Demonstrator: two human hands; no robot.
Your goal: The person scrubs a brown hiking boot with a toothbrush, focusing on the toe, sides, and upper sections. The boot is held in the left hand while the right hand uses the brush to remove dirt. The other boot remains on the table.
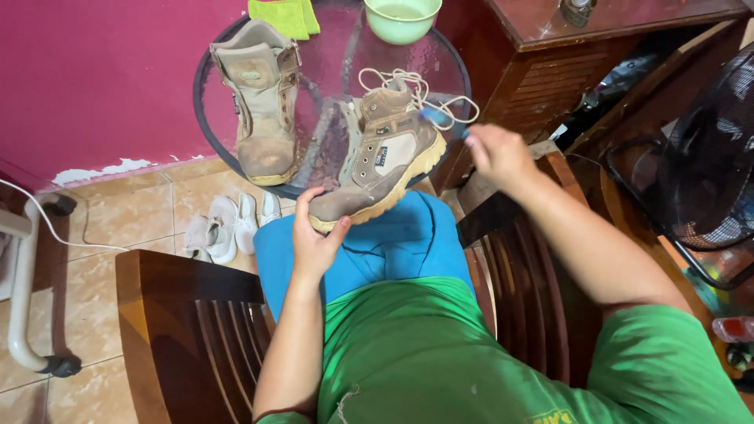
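Note:
My left hand (316,235) grips the toe of a tan boot (382,161) with a yellowish sole, held over my lap and tilted on its side. Its white laces (408,88) hang loose over the round glass table (209,110). My right hand (495,153) is beside the boot's ankle, closed on a small blue-handled thing (433,118), blurred, perhaps a brush. A second tan boot (263,98) stands upright on the table to the left.
A green bowl (402,17) and a green cloth (284,16) sit at the table's far side. Wooden chairs (188,322) flank my legs. White shoes (228,228) lie on the tiled floor. A black fan (711,165) stands at right beside a wooden cabinet (550,47).

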